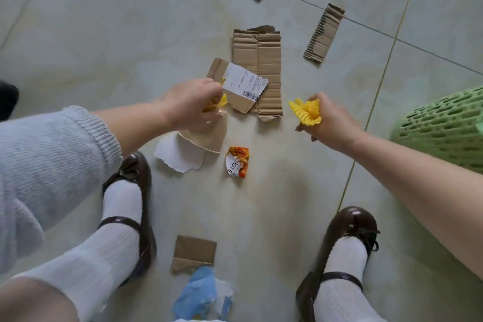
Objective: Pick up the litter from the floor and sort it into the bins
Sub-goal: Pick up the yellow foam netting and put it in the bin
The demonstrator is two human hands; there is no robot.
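The right hand [330,123] is clamped on a yellow foam net [307,111]; the left hand [192,106] pinches labelled brown cardboard [235,86]; the crumpled orange wrapper [237,162] lies on the floor [104,34] between them, slightly nearer the left grip.

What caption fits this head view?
Right hand clutching yellow foam net, left hand gathering labelled cardboard from littered floor.

head cam, looking down, close

Yellow foam net [308,112], brown cardboard [257,70], green perforated bin [444,128], orange wrapper [237,162]
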